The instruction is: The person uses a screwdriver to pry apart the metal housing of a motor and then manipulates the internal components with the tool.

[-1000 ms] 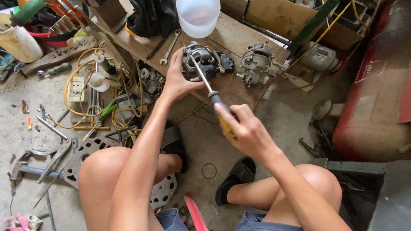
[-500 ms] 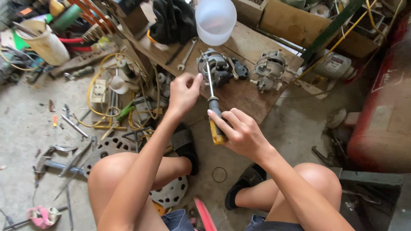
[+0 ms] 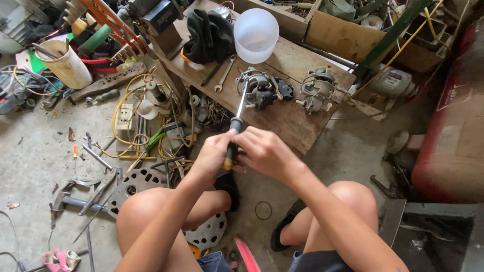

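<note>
Two hands: both on one screwdriver (image 3: 236, 132), held up in front of the knees
Left hand (image 3: 214, 156): curled round the yellow-and-black handle from the left
Right hand (image 3: 264, 153): clamped on the same handle from the right
Screwdriver tip: pointing up at the small motor (image 3: 259, 89), can't tell if it's touching
Motor: sitting on the wooden board (image 3: 287, 118), next to a second motor (image 3: 316, 89)
Progress: housing looks partly stripped, windings showing, so I'd guess plenty is left
Nearby: spanner (image 3: 224, 74) and translucent plastic cup (image 3: 256, 34) on the board
</note>
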